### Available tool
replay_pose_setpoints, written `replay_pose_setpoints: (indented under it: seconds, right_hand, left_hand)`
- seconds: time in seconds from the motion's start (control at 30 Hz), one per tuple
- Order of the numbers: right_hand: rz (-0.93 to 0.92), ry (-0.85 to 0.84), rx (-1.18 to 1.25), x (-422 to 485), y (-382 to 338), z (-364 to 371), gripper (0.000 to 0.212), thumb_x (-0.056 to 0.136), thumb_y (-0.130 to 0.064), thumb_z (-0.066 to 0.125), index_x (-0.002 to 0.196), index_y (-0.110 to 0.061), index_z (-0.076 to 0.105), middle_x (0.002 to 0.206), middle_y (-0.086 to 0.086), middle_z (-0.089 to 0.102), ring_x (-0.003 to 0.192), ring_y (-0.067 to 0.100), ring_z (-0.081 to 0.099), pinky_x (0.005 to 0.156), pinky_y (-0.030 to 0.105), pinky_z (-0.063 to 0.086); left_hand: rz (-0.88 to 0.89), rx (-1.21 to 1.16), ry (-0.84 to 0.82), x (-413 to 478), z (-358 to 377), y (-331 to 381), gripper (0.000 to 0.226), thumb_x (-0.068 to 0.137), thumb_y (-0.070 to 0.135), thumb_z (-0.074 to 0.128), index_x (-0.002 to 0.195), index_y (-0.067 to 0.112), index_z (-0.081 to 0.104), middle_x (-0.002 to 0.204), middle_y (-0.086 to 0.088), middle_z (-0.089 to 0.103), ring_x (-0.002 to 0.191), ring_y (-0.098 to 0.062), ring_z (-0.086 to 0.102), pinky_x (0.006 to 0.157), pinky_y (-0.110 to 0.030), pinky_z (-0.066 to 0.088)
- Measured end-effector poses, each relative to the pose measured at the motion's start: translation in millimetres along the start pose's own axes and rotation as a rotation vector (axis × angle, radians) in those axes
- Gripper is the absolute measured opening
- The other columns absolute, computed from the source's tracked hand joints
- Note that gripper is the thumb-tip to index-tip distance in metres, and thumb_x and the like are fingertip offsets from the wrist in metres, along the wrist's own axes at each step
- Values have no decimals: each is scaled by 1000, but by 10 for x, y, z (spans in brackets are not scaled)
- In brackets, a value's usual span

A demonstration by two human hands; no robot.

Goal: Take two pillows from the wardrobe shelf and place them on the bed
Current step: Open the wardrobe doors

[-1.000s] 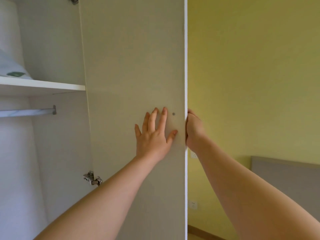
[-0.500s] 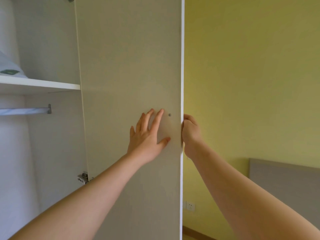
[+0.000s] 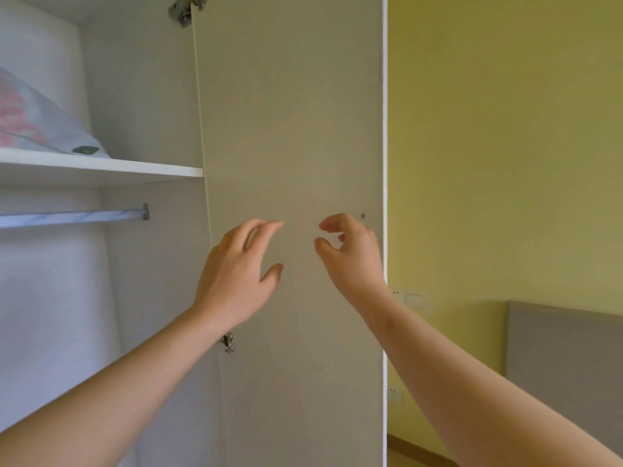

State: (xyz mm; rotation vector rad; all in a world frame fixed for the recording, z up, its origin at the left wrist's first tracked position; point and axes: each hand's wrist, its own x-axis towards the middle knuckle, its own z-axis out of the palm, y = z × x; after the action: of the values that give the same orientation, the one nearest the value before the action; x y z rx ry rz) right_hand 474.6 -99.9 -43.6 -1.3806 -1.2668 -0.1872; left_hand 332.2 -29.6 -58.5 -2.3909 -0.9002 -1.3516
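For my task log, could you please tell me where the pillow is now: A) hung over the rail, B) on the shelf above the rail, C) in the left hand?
B: the pillow lies on the shelf, which sits above the rail.

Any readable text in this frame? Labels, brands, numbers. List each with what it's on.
None legible in the head view.
Pillow: green patch near its corner, print or tag, too blurred to read.
Wall switch: faint reddish mark, unreadable.
Wall socket: too small to show any lettering.
Wardrobe door: plain, no marking.
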Motion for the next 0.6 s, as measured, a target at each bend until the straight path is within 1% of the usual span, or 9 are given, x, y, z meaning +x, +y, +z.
replay_pose_setpoints:
  seconds: [0.07, 0.13, 0.2, 0.27, 0.3, 0.4, 0.5, 0.57, 0.6]
  right_hand:
    - [5, -59, 38, -40, -145, 221, 24, 85, -15, 54, 109, -17, 60, 117, -2, 62, 113, 23, 50, 97, 38, 42]
    - [-10, -124, 87, -95, -342, 493, 23, 85, -15, 54, 107, -16, 60, 116, 0, 63, 111, 25, 51, 97, 38, 42]
    - [-23, -162, 141, -149, -495, 713, 21, 86, -16, 53, 106, -16, 61, 110, 0, 63, 109, 26, 53, 94, 35, 43]
    - [-48, -233, 214, -250, -723, 993, 20, 86, -16, 53, 106, -16, 60, 101, -3, 59, 107, 26, 53, 90, 31, 41]
    - [-59, -266, 249, -308, -837, 1119, 20, 87, -17, 53, 106, -16, 60, 99, -6, 57, 105, 25, 53, 88, 30, 41]
    - [-86, -355, 347, -491, -1177, 1446, 20, 87, -16, 54, 106, -16, 60, 100, -7, 55, 101, 21, 52, 86, 28, 41]
    - [-105, -434, 408, -658, -1476, 1693, 21, 89, -16, 53, 109, -15, 59, 101, -6, 54, 97, 17, 50, 82, 24, 39]
    - [-115, -465, 434, -756, -1650, 1811, 20, 89, -15, 52, 109, -14, 58, 102, -6, 53, 94, 15, 48, 79, 21, 35]
    - [-116, -483, 445, -800, -1727, 1859, 20, 90, -15, 51, 109, -14, 58, 102, -6, 53, 94, 14, 48, 79, 20, 34]
  left_hand:
    - [-34, 74, 55, -130, -238, -223, 46, 74, 30, 54, 118, 16, 59, 123, -8, 56, 114, -32, 54, 92, -42, 45]
    - [-90, 154, 47, -282, -516, -465, 39, 76, 32, 50, 107, 15, 65, 118, -8, 59, 109, -32, 56, 89, -41, 46]
    - [-90, 206, 26, -389, -747, -648, 44, 77, 40, 40, 101, 16, 69, 115, -6, 63, 106, -31, 58, 87, -41, 46]
    - [-62, 322, 36, -546, -1038, -899, 47, 76, 40, 36, 93, 15, 72, 109, -6, 68, 101, -31, 61, 82, -42, 49]
    - [-44, 394, 61, -613, -1174, -1030, 44, 75, 38, 37, 89, 15, 73, 106, -6, 69, 101, -29, 61, 78, -42, 51]
    - [-17, 581, 148, -800, -1623, -1344, 36, 76, 32, 42, 84, 16, 73, 104, -5, 70, 103, -21, 52, 76, -39, 50]
    - [-33, 786, 197, -956, -1984, -1545, 33, 76, 26, 45, 92, 14, 72, 110, -10, 68, 102, -30, 61, 73, -38, 50]
    - [-113, 913, 168, -1022, -2152, -1672, 37, 74, 20, 57, 109, 12, 67, 121, -12, 63, 105, -34, 62, 71, -39, 51]
    - [-186, 961, 106, -1043, -2214, -1746, 48, 74, 20, 64, 121, 11, 60, 130, -12, 58, 111, -35, 59, 74, -40, 50]
